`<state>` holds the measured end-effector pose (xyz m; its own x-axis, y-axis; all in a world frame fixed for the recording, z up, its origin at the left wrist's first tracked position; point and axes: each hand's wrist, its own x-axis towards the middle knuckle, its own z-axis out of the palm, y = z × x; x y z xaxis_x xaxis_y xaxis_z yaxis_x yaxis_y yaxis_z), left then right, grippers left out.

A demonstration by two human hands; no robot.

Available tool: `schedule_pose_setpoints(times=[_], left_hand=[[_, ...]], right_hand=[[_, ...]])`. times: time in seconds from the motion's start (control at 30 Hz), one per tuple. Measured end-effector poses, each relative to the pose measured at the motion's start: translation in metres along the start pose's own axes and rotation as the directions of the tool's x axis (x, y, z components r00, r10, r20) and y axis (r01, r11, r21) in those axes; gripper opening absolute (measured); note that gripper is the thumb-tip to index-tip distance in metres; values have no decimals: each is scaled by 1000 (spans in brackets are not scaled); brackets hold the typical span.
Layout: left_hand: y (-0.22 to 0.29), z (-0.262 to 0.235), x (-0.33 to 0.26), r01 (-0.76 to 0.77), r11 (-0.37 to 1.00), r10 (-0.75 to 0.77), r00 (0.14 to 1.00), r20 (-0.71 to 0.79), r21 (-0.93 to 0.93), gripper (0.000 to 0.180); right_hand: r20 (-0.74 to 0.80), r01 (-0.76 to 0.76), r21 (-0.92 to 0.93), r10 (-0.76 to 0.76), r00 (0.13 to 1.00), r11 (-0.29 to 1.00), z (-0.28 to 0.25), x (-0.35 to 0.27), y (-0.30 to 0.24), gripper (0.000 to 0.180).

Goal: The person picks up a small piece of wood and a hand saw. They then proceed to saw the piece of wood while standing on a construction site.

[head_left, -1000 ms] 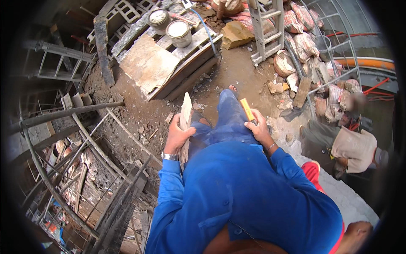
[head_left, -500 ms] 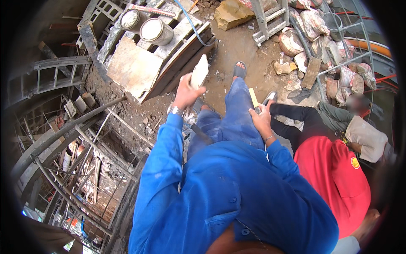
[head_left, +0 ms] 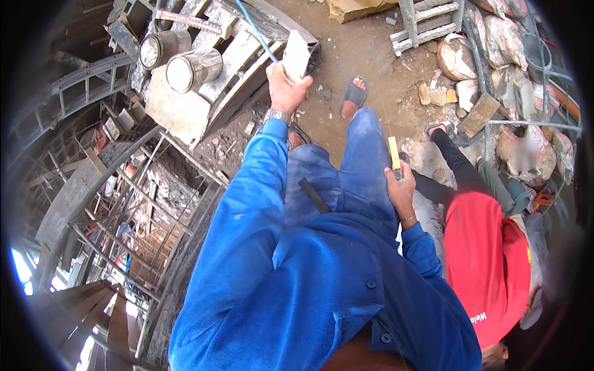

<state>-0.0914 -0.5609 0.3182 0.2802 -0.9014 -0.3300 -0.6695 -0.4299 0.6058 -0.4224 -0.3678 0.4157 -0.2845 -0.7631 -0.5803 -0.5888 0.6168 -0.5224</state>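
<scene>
My left hand [head_left: 287, 94] is gripping a pale, flat, irregular slab [head_left: 296, 55]; my right hand [head_left: 401, 190] is gripping a narrow yellow bar-shaped tool [head_left: 394, 152]

I am holding the slab out ahead, near a grey slatted wooden platform [head_left: 234, 64] bearing two round, pale-topped cans [head_left: 201, 67], and the tool upward beside my blue trouser leg [head_left: 364, 157], with a person in a red shirt [head_left: 482, 253] on my right

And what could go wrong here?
The left hand grips a pale flat piece; if it slipped, it might hurt toes bare in the open sandal. The person in red is close by the right arm, so a bump might knock the yellow thing from the right hand.
</scene>
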Motion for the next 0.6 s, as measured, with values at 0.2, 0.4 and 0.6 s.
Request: schedule_pose_setpoints(times=[0.2, 0.4, 0.6], left_hand=[[83, 9, 87, 36, 999, -32, 993, 113, -31, 67], [104, 3, 119, 4, 999, 4, 973, 231, -35, 74], [71, -55, 26, -216, 886, 193, 976, 97, 411, 86]], right_hand=[[119, -124, 86, 114, 986, 989, -26, 10, 25, 39], [98, -197, 140, 184, 978, 970, -23, -3, 46, 40], [23, -172, 128, 171, 985, 977, 0, -19, 25, 39]])
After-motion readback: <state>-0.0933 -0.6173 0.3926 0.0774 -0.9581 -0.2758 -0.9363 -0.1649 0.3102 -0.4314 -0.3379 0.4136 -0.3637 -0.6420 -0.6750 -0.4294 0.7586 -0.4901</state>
